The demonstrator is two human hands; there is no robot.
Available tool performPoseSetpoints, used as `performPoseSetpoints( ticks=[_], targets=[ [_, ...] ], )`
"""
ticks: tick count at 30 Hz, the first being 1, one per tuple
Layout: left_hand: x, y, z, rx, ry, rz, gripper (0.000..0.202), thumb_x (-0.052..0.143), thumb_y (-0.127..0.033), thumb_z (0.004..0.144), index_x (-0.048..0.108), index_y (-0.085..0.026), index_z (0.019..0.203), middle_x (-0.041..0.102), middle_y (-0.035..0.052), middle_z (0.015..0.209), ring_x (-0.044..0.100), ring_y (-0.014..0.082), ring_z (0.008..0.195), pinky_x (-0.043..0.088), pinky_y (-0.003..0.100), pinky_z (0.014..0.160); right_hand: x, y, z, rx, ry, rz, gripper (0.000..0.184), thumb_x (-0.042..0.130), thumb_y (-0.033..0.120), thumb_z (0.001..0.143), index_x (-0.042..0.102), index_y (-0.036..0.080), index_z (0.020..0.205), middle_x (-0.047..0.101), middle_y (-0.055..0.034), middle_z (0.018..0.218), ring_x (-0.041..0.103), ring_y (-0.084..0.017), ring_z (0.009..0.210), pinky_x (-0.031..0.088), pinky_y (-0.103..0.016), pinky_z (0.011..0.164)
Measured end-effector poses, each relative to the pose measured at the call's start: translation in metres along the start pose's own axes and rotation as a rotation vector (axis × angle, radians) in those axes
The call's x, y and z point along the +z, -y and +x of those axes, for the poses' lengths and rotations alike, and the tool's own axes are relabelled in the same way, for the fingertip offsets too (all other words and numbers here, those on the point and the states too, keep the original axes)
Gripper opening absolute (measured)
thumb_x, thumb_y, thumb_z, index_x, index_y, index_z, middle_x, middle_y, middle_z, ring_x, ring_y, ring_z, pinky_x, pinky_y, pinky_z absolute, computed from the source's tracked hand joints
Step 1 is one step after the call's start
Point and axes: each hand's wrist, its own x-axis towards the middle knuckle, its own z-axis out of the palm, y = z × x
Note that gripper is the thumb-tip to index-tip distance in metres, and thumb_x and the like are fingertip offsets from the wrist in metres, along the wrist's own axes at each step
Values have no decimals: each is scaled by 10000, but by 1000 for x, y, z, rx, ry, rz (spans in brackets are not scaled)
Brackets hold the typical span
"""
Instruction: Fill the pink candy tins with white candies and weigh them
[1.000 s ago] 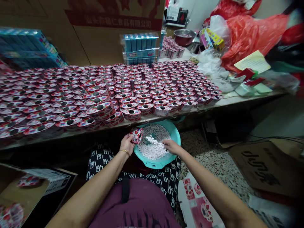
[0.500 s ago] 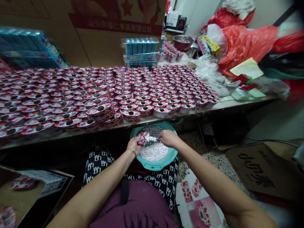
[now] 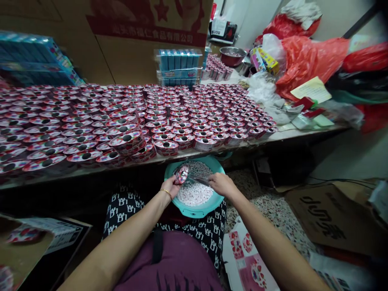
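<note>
My left hand [image 3: 171, 186] is closed round a small red-and-pink printed container [image 3: 182, 175], tilted so that its opening shows, with white pieces at the hole. My right hand [image 3: 222, 184] grips the handle of a metal spoon [image 3: 199, 180], whose far end points at the container. Both hands are over a turquoise basin [image 3: 198, 211] on my lap. Small white candy-like pieces [image 3: 194, 194] cover the basin's bottom. The spoon's bowl is hard to make out near the container.
Rows of similar round containers [image 3: 165, 145] fill the table before me, some stacked. Behind them stand blue packs [image 3: 178, 64] and a large carton [image 3: 130, 52]. Red plastic bags [image 3: 315, 56] lie at the right. An open box [image 3: 54, 242] sits low left, a flattened carton [image 3: 318, 218] low right.
The spoon, heaped with white pieces half a second ago, has drawn back to the right with my right hand. The container in my left hand now shows its opening with white pieces.
</note>
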Motion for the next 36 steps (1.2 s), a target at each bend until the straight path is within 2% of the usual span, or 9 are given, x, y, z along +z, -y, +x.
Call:
performPoseSetpoints(
  ticks=[5,9,13,18,23,27,32,34,36],
  targets=[
    [-3,0,-8,-124,53,-104,157,429,-52,813,563,-70,893,636,128,777,637,193,723,552,275,569,36,-11,6,-6,-45,73,300,375,250,821,664,238,902,644,-59,942,578,-202,882,423,-291,728],
    [-2,1,-13,-142,78,-86,155,444,-43,801,570,-53,889,634,134,757,635,189,687,535,240,523,48,-3,14,-189,-283,255,286,400,254,855,618,203,1032,601,-55,1034,535,-159,963,398,-265,849],
    [1,5,-20,-151,115,-103,169,442,-39,801,576,-51,903,629,112,735,612,154,617,527,238,520,42,31,18,-333,-500,251,323,387,285,875,554,201,1138,538,-77,1138,459,-175,1038,369,-295,895],
    [-2,1,-34,-134,194,-130,133,439,-37,807,569,-38,835,605,91,682,551,91,517,404,138,377,37,70,12,-440,-484,206,297,432,379,853,611,219,1029,552,-75,1103,459,-211,981,373,-349,848],
    [-10,-5,-44,-18,125,-118,90,471,-57,798,559,-57,782,597,95,680,540,82,508,473,172,483,52,81,23,-453,-513,458,225,483,350,827,649,208,879,589,-63,931,514,-185,882,415,-320,806],
    [-12,-8,-50,-42,112,-197,59,493,-79,794,552,-74,798,605,111,695,576,112,569,505,206,553,59,84,34,-490,-579,597,227,427,318,850,633,228,876,577,-65,915,545,-178,868,449,-313,787],
    [-14,-19,-63,-117,169,-187,57,525,-80,772,567,-58,804,612,106,675,569,111,558,500,204,545,41,81,34,-537,-687,466,260,486,410,809,608,266,988,567,-83,1021,527,-227,955,425,-398,842],
    [-16,-27,-72,-106,200,-132,76,536,-96,767,581,-41,796,617,114,686,573,119,561,493,209,534,26,82,30,-643,-624,315,421,566,439,746,549,284,1137,521,-95,1173,456,-273,1091,366,-457,915],
    [-19,-38,-85,-70,228,-62,96,545,-115,765,594,-36,790,625,121,717,594,141,596,503,237,563,8,86,24,-794,-472,203,552,590,417,729,454,309,1253,473,-89,1258,402,-279,1160,335,-462,953]
  ],
)
